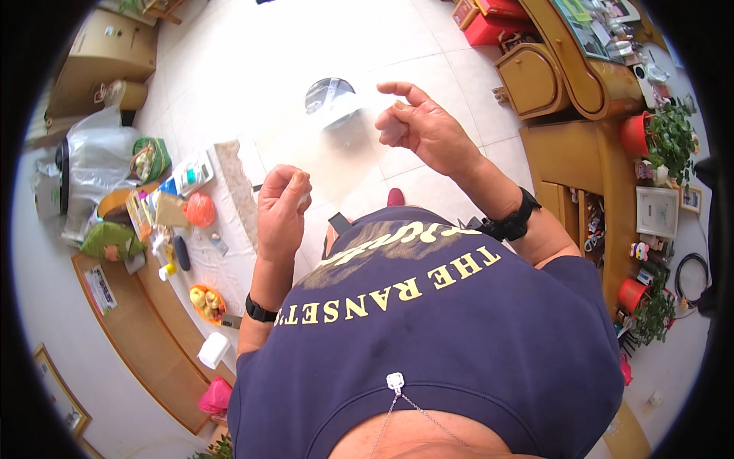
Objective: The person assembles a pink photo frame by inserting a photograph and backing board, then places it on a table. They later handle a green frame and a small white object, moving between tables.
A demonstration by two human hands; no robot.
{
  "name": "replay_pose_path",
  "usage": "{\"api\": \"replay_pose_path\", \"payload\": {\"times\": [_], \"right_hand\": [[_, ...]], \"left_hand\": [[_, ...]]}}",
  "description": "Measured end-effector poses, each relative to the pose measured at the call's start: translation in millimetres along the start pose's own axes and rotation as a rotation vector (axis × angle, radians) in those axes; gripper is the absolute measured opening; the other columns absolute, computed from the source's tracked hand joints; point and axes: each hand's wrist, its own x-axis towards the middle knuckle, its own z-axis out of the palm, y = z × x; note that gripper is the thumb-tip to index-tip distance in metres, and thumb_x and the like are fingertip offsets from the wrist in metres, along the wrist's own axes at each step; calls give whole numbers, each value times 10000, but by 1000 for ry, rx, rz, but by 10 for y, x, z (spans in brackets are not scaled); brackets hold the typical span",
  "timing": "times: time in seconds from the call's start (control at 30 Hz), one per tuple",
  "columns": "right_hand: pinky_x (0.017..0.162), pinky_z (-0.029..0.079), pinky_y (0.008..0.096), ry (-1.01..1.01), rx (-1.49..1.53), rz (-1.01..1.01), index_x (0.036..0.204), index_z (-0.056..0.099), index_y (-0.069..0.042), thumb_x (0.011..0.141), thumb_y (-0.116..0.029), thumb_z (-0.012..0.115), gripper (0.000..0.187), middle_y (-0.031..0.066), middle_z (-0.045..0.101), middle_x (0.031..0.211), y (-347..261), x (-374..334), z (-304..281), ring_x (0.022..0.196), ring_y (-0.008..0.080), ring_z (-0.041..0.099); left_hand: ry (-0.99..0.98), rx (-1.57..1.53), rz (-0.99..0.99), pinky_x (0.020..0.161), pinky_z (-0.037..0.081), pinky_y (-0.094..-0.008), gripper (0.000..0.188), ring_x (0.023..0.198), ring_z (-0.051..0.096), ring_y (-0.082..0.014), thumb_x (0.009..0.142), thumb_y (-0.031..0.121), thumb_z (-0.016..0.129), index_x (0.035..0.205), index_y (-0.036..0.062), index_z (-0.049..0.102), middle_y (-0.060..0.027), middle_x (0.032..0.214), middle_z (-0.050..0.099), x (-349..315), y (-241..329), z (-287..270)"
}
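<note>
My left hand (283, 200) is raised left of centre in front of my body, its fingers curled in and the thumb pressed against them. A small whitish bit shows at its fingertips, too little to name. Farther forward and to the right is my right hand (430, 131), with the index finger reaching out and the other fingers folded under the thumb. What those folded fingers hold, if anything, is hidden. A faint hazy patch lies between the hands; I cannot tell whether it is thin clear plastic. Beyond them a round dark-and-whitish container (330, 99) stands on the floor.
On the left, a table with a white cloth (229, 264) carries a red plastic bag (200, 209), an orange fruit bowl (206, 300) and a white cup (214, 349). A wooden cabinet (566, 168) with potted plants (673, 138) stands right. A cardboard box (115, 47) is far left.
</note>
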Motion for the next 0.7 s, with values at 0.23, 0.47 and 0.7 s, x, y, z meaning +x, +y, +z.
{"api": "replay_pose_path", "payload": {"times": [0.23, 0.47, 0.7], "right_hand": [[895, 480, 300, 259, -711, -331, 1322, 471, -111, 869, 4, 548, 474, 104, 500, 1288, -359, 443, -759, 1125, 190, 530], [859, 487, 329, 223, -1162, -722, 962, 686, -72, 726, -89, 776, 254, 87, 629, 1031, -933, 1085, -1242, 986, 243, 607], [694, 476, 209, 603, -450, -387, 943, 667, -33, 889, -123, 668, 105, -3, 647, 809, -1511, 1456, -1660, 726, 75, 576]], "left_hand": [[-148, -219, -286, 530, 315, -205, 98, 626, 418, -63, 947, 135, 550, 864, 85, 558, 12, 759, 532, 1079, 40, 440], [-381, -243, -611, 495, 306, -192, 190, 590, 399, -58, 972, 241, 522, 863, 87, 543, 11, 728, 519, 2527, 102, 867], [-214, 311, -171, 555, 312, -197, 190, 656, 415, -20, 951, 269, 571, 876, 94, 577, 61, 753, 520, 3562, 358, 1530]]}}
